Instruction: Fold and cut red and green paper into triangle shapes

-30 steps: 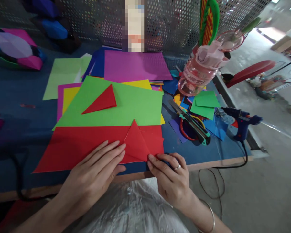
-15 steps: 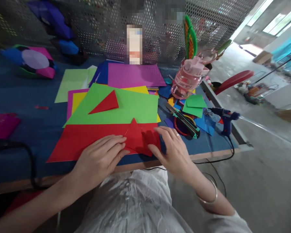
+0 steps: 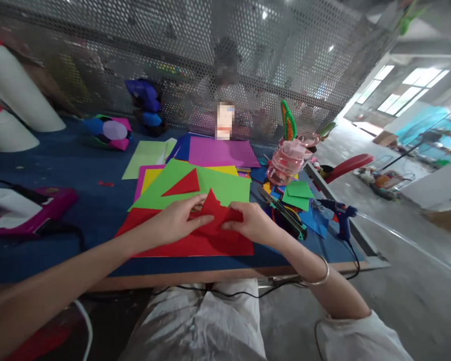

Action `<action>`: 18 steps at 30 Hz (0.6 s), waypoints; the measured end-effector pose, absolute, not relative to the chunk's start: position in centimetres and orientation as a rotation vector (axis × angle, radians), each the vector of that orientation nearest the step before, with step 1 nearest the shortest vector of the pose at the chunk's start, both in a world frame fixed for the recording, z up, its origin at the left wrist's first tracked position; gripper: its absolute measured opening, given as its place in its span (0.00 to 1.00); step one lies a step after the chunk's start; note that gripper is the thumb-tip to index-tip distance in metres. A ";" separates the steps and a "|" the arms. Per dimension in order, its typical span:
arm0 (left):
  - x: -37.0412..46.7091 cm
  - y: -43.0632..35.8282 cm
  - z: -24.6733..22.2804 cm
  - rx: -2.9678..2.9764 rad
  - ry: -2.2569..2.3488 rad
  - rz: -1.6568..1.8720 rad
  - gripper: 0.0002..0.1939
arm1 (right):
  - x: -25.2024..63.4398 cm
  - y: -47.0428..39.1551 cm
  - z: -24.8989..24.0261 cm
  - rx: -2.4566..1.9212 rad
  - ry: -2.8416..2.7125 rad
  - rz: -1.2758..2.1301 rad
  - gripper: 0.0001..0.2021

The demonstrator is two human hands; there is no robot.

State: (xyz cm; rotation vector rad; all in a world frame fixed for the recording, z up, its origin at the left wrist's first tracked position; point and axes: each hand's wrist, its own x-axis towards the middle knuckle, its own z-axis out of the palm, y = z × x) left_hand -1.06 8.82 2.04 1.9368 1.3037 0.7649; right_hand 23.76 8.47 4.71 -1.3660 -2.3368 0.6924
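Note:
Between both hands is a folded red triangular piece (image 3: 212, 208), its point turned away from me. My left hand (image 3: 182, 218) grips its left side, thumb in front and fingers partly hidden behind. At its right side, my right hand (image 3: 250, 220) pinches the edge between thumb and curled fingers. Below them lies a large red sheet (image 3: 195, 248), overlapping a green sheet (image 3: 225, 188). On the green sheet rests another red triangle (image 3: 184, 183), flat and apart from my hands.
A utility knife (image 3: 285, 213) and green scraps (image 3: 297, 193) lie to the right, near a pink bottle (image 3: 283, 163) and a blue glue gun (image 3: 340, 213). Purple sheets (image 3: 223, 152) lie behind. A magenta device (image 3: 33, 213) sits left; perforated metal panel (image 3: 188, 45) stands at the back.
Both hands have lifted the red triangle off the red sheet and now grip its sides. My left hand went from lying flat to gripping. The camera view has tilted up.

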 end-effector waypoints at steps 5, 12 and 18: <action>-0.7 12.4 2.6 1.742 1.180 0.818 0.28 | 22.1 12.6 5.4 -1.228 -2.187 0.586 0.04; -0.3 15.0 0.0 1.563 1.138 0.927 0.20 | 19.9 14.7 2.8 -1.181 -1.971 0.408 0.10; -0.3 14.2 -0.6 1.492 1.091 0.908 0.21 | 19.7 14.3 1.7 -1.180 -1.917 0.347 0.14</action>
